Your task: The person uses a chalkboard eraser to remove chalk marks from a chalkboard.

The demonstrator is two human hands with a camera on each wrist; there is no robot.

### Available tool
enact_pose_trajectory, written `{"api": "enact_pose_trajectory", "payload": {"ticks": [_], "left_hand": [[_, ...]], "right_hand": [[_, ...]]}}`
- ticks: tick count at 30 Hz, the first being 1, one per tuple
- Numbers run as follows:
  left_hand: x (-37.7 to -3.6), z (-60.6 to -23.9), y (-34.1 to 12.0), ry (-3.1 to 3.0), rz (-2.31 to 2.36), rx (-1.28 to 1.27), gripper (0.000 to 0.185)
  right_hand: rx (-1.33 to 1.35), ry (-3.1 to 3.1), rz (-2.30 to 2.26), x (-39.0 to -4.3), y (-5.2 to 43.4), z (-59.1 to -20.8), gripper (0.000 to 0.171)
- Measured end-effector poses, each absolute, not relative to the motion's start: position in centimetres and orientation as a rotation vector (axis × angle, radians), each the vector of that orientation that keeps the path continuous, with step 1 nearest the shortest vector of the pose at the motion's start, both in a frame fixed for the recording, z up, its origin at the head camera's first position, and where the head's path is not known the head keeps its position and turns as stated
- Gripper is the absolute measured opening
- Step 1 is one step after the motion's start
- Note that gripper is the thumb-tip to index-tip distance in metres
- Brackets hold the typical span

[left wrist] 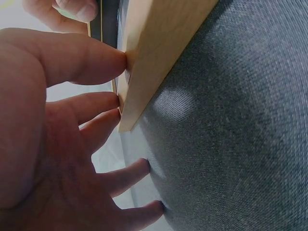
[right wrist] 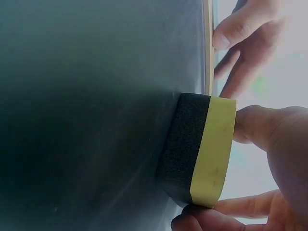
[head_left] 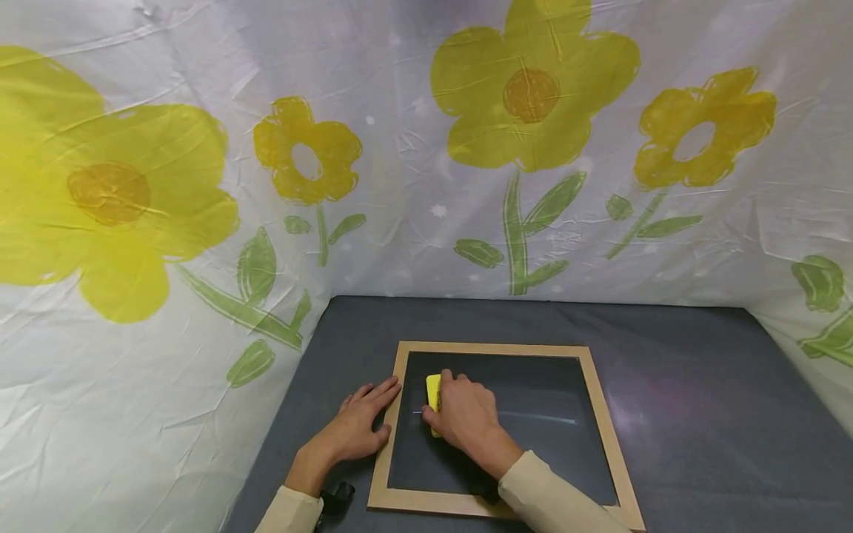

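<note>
We brace the frame [head_left: 393, 414] with spread left fingers [left wrist: 103, 60] while our right hand [head_left: 466, 418] pinches the eraser [right wrist: 199, 149]; keep it flat, wiping along the chalk line [head_left: 540, 418].

Yellow-and-black eraser [right wrist: 199, 149], black chalkboard [head_left: 533, 385], yellow-flowered backdrop [head_left: 426, 148].

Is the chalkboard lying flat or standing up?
Flat: the chalkboard lies on the grey table, wooden frame down.

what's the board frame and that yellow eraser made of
The frame looks like pale unfinished wood, matte with faint grain. The eraser in the right hand seems to be a dark, felt-like or foam pad under a smooth yellow back, probably foam or plastic.
</note>
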State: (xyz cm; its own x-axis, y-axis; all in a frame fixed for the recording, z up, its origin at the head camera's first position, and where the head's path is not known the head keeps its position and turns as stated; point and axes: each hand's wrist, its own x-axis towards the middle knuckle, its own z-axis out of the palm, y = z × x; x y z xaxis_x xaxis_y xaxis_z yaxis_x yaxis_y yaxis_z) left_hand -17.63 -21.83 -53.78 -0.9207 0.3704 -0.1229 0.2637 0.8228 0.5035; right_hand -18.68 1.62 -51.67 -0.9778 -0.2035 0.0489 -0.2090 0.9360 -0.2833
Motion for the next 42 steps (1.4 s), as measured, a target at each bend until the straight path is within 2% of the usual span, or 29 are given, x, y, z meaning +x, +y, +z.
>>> {"api": "enact_pose_trajectory", "payload": {"ticks": [26,42], "left_hand": [[-17.5,-53.5,-21.9,2.782,0.748,0.515,0.072],[-17.6,-53.6,-21.9,2.769,0.756,0.512,0.072]], "right_hand": [[0.250,-3.049,0.430,-18.2,4.4,-51.8,0.063],[0.182,-3.085,0.410,-18.0,7.1,-51.4,0.067]]}}
